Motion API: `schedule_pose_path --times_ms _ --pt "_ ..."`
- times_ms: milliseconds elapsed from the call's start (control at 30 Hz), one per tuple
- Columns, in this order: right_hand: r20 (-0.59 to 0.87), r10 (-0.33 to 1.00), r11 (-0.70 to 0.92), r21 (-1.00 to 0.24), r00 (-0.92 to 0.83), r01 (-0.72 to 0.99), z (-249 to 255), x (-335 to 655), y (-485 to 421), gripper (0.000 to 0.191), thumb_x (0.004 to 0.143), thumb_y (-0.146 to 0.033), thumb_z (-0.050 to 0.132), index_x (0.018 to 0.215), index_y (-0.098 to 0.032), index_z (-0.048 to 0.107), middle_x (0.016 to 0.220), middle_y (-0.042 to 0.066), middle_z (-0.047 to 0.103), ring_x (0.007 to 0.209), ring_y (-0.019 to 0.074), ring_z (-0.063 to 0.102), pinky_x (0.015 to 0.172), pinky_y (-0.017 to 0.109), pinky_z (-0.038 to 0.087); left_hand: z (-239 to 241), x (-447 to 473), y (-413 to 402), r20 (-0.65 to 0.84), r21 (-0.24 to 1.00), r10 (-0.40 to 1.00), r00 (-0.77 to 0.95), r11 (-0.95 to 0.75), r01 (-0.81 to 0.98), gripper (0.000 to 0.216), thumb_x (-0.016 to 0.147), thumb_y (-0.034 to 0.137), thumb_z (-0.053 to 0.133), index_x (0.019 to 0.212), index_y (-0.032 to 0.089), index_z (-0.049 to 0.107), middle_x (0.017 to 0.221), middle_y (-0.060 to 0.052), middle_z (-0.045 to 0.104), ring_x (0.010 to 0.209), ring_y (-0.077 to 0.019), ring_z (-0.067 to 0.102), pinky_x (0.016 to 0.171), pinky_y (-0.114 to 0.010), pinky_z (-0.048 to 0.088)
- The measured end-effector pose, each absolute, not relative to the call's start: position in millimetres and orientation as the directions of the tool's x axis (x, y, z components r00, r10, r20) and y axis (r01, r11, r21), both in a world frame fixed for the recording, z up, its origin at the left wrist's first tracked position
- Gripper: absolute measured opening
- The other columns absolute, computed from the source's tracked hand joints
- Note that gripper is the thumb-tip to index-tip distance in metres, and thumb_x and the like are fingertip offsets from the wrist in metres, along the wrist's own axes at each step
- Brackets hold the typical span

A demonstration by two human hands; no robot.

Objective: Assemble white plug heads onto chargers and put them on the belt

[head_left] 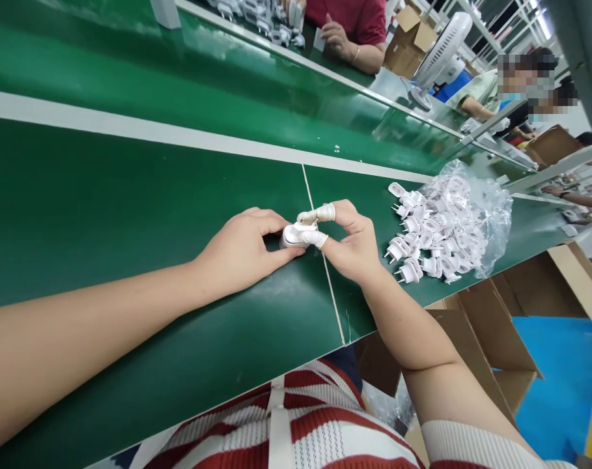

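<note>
Between my hands is a white plug adapter (292, 236), just above or on the green table; I cannot tell whether it touches the surface. My left hand (247, 246) grips its left side between thumb and fingers. White finger cots cover the thumb and forefinger of my right hand (352, 240), which pinch the adapter's right end, where a small metallic part shows. The contact there is partly hidden by the fingertips. To the right of my right hand lies a heap of similar white plug adapters (439, 228), several with their pins showing, spilling from a clear plastic bag (495, 208).
A white line (332, 293) crosses the green table (105, 195). Beyond a low rail, a co-worker's hand (338, 38) is near more white plugs (261, 16). A white fan (439, 55) stands at the back right. Open cardboard boxes (491, 326) sit below the table's right edge.
</note>
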State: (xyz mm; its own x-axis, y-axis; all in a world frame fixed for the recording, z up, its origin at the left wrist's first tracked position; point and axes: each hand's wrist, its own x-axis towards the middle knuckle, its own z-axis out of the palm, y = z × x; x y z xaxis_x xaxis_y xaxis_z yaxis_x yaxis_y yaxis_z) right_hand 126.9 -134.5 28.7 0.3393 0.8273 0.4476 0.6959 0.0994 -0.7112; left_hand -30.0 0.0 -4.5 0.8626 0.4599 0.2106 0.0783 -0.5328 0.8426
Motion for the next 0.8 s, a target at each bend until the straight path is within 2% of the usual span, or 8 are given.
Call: schedule_pose_path --times_ms 133,333,500,700,800 --pt "0.496 0.829 0.119 -0.607 0.257 0.786 26 127 -135 0.009 0.089 -0.022 0.079 0.097 -0.026 0.081 0.098 0.001 0.084 0.096 0.0221 0.068 0.105 0.045 0.052 -6 -29 0 0.226 0.833 0.460 0.858 -0.548 0.075 0.026 0.085 0.049 0.078 0.096 0.027 0.084 0.100 -0.002 0.081 0.103 -0.0285 0.070 0.087 -0.039 0.053" --pt "0.508 0.832 0.085 -0.515 0.224 0.853 26 126 -137 0.010 0.090 -0.023 0.076 0.099 -0.024 0.080 0.094 0.001 0.081 0.091 0.0222 0.065 0.104 0.046 0.051 -4 -31 0 0.196 0.829 0.469 0.861 -0.548 0.109 0.024 0.084 0.047 0.078 0.096 0.027 0.083 0.101 -0.004 0.081 0.105 -0.0307 0.070 0.088 -0.040 0.054" --pt "0.462 0.851 -0.014 -0.453 0.249 0.891 28 126 -136 0.010 0.090 -0.028 0.077 0.099 -0.025 0.079 0.093 -0.001 0.080 0.090 0.0221 0.068 0.111 0.048 0.045 -3 -31 -2 0.163 0.838 0.494 0.854 -0.527 0.144 0.020 0.083 0.044 0.079 0.096 0.029 0.083 0.101 -0.003 0.080 0.108 -0.0318 0.069 0.089 -0.041 0.055" --pt "0.443 0.827 -0.093 -0.498 0.346 0.862 17 123 -136 0.015 0.093 -0.038 0.079 0.102 -0.027 0.080 0.096 -0.001 0.081 0.096 0.0227 0.071 0.116 0.048 0.040 -5 -30 -5 0.165 0.835 0.521 0.838 -0.526 0.162 0.027 0.082 0.052 0.074 0.092 0.029 0.081 0.101 -0.004 0.080 0.108 -0.0326 0.069 0.091 -0.042 0.056" --pt "0.412 0.829 -0.119 -0.532 0.379 0.838 11 119 -137 0.014 0.096 -0.036 0.076 0.106 -0.027 0.080 0.100 -0.001 0.082 0.098 0.0205 0.071 0.117 0.045 0.039 -7 -31 -9 0.165 0.813 0.508 0.845 -0.555 0.175 0.035 0.083 0.056 0.070 0.100 0.026 0.080 0.106 -0.006 0.080 0.107 -0.0320 0.070 0.096 -0.044 0.055"
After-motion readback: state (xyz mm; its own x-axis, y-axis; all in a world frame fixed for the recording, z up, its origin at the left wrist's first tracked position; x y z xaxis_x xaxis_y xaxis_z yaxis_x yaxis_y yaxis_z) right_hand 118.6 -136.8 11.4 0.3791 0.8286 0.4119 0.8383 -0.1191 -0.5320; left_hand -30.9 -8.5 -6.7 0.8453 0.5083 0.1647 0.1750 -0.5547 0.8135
